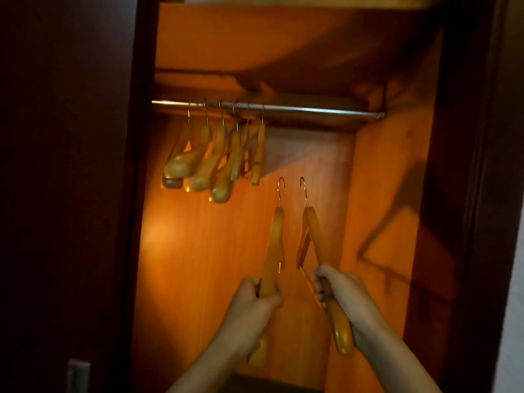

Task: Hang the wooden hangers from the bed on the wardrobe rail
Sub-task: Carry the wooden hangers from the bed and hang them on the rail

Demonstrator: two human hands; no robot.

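The person stood at the open wardrobe with a wooden hanger in each fist. The left hand [256,297] was curled tight round the shoulder of the left hanger [273,251], and the right hand [344,290] was clenched the same way on the right hanger [314,236]. Both hooks pointed up, well below the rail [312,110]. Six hung hangers [215,157] were already bunched at the rail's left end, and the stretch to their right was bare. To my eye this was the lifting stage, with nothing hooked yet. The next move would call for raising each hook above the bar and dropping it over onto that bare stretch, probably one at a time, minding the hooks' openings, which seemed to face each other.
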